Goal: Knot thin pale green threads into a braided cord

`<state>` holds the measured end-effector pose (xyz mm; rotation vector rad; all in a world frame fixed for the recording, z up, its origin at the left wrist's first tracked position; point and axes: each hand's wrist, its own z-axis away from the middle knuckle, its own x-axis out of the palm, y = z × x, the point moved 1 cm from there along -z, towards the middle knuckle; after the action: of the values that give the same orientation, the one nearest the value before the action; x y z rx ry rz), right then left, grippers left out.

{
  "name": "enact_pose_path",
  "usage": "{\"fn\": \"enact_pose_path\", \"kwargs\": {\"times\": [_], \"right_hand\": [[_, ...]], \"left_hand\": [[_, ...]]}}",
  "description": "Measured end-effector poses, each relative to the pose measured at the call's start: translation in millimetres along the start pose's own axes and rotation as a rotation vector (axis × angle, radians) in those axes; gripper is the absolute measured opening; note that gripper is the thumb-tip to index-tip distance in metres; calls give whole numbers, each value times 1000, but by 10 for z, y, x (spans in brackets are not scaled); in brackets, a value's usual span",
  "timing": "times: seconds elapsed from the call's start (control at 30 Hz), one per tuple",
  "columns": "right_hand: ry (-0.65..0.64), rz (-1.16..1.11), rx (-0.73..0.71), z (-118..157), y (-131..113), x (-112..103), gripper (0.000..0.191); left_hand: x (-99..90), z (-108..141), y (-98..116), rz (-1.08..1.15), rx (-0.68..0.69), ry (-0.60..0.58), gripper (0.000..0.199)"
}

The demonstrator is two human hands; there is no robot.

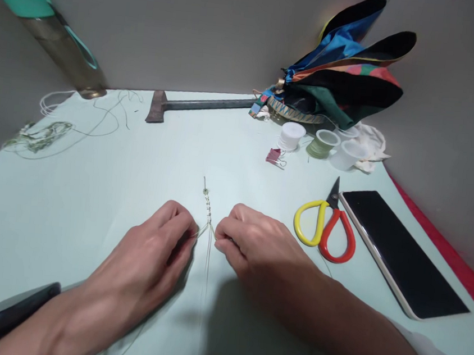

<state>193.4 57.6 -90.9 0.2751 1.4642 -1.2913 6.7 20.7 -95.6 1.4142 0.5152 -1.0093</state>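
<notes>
A short knotted cord (208, 205) in pale green and white lies on the table, its top end at a small loop and pin-like tip. From its lower end, thin strands split off to both sides, and others run straight down toward me. My left hand (162, 248) is closed, pinching a strand on the left of the knots. On the right, my right hand (252, 235) pinches another strand between thumb and finger. Both hands rest close to the table, a small gap apart, with the cord between them. The fingertips are partly hidden.
Scissors (326, 223) with yellow and red handles and a phone (402, 254) lie right. Farther back are a hammer (202, 105), a binder clip (273, 156), thread spools (291, 136), a colourful cloth pouch (334, 92), a bottle (64, 49) and tangled cord (49, 136). A black object (6, 311) sits front left.
</notes>
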Motion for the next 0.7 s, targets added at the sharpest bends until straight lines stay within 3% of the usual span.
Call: {"fn": "enact_pose_path", "kwargs": {"times": [0.13, 0.4, 0.53, 0.7], "right_hand": [[-5, 21, 29, 27, -24, -35, 21], [-56, -40, 45, 39, -51, -77, 24], [-89, -163, 46, 80, -20, -102, 33], [-147, -412, 93, 134, 35, -86, 23]], "left_hand": [[-15, 11, -7, 59, -61, 8, 24], [-99, 49, 33, 248, -162, -122, 32], [-94, 74, 16, 333, -182, -159, 43], [-28, 126, -36, 451, -251, -162, 43]]}}
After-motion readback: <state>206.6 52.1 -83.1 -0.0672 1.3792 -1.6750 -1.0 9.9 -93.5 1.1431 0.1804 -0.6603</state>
